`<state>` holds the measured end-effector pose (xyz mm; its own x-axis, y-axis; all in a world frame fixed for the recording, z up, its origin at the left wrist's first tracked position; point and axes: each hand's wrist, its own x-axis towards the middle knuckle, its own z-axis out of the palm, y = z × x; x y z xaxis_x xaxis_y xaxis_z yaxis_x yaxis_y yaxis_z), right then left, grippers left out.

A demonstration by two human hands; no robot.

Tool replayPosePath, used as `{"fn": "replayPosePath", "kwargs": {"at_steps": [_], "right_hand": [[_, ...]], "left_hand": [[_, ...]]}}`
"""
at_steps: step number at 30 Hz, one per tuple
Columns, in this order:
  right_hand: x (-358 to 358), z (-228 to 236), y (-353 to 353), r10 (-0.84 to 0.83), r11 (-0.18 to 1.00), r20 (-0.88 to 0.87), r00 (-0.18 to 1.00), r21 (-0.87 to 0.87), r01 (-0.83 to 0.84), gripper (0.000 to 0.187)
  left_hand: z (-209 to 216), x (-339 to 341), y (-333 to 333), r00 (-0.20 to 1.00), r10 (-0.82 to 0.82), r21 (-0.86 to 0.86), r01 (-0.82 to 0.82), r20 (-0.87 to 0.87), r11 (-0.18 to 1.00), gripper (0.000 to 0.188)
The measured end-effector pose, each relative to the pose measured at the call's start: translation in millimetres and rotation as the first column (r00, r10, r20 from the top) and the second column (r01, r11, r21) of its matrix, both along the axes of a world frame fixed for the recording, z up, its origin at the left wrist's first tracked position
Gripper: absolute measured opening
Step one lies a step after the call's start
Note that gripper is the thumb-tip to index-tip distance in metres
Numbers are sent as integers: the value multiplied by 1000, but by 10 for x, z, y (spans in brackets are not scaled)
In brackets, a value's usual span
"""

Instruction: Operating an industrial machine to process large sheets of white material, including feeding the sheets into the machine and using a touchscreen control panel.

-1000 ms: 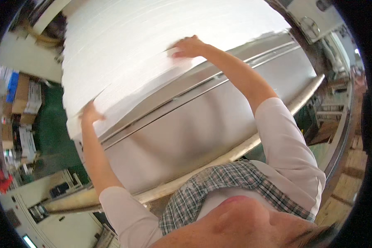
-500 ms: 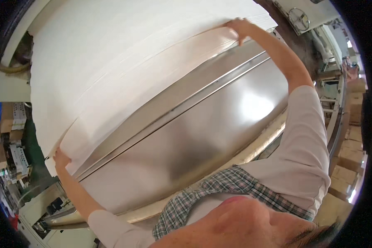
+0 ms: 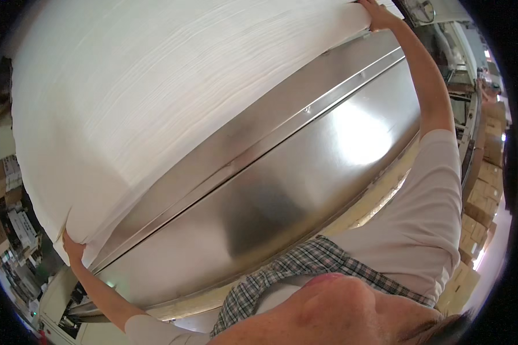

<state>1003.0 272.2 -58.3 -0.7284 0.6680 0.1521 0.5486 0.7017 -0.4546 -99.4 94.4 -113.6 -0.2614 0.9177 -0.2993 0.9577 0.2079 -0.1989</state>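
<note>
A broad white sheet (image 3: 172,86), thin and softly rippled, fills the upper left; whether it is fabric or paper I cannot tell. My left hand (image 3: 73,250) grips its near left corner, fingers partly tucked into a fold. At the far right end of the same near edge, my right hand (image 3: 380,16) is closed on the sheet, with some fingertips hidden. Between the two hands the edge hangs in a long curve over a shiny metal panel (image 3: 259,190).
A raised metal seam (image 3: 305,112) runs along the panel. On the right stand stacked cardboard boxes (image 3: 482,195) beyond machine framing. More boxes (image 3: 0,230) lie at the far left. A handwheel (image 3: 426,11) shows at the top right.
Both hands have moved outward in the picture, the left down and left, the right up and right. The sheet's near edge, wavy and folded before, now looks smoother and larger.
</note>
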Motion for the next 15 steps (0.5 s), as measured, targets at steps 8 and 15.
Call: {"fn": "replayPosePath", "kwargs": {"at_steps": [8,15], "right_hand": [[-672,137,-4,-510,715,789,341,169,678,84],[-464,-38,-70,-625,711,642,444,234,663,82]], "left_hand": [[78,63,-48,999,-25,55,23,23,998,96],[28,-142,-205,996,-63,142,54,59,988,91]]}}
